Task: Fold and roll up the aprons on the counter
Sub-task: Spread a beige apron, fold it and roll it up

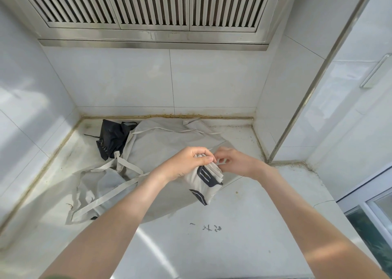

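Fingers [201,151] of our left hand [186,162] curl round the rolled apron [203,183], lifted above the counter [233,247]; our right hand [235,162] pinches its strap [221,162]. Securing the roll, we judge. Next: wind strap tight. Beige apron [165,143] and dark apron [112,138] lie loose behind.

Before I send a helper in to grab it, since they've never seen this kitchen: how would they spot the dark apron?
Under the slatted steel vent hood lies a white counter. Near its back left corner sits a crumpled apron. It alone is dark navy all over; the spread apron touching it and the folded bundle nearer the camera are mostly pale grey.
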Demonstrator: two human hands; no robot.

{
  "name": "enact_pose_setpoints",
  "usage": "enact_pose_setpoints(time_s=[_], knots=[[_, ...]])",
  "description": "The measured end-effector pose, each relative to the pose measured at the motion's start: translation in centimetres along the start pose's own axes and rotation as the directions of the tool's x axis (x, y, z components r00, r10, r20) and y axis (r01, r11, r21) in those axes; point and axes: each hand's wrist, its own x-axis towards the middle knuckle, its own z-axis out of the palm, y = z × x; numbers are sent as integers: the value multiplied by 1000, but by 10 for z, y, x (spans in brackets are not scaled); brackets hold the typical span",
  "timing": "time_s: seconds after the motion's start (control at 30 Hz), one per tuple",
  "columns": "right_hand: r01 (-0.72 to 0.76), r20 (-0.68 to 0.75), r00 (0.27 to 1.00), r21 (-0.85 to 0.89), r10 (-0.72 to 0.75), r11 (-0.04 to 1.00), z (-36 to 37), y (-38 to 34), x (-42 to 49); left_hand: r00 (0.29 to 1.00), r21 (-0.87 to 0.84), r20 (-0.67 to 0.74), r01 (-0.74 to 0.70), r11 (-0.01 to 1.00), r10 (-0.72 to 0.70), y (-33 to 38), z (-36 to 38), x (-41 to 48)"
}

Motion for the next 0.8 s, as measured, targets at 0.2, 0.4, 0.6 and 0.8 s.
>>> enact_pose_setpoints(time_s=[0.2,0.4,0.6,0.8], knots=[[-124,-51,991,-98,120,987,-12,-15,-5,979,289,-182,142,947,-92,-5,-6,4],[-69,-149,988,-258,31,964,6,-44,2,805,308,-553,436,846,-214,3,6,16],[-48,-268,947,-660,-175,750,46,-38,0,604,-320,-670,291,902,-432,16,-1,26],[-79,-376,782,-850,-497,520,55,-17,10,588,-631,-492,267,728,-642,16,0,26]])
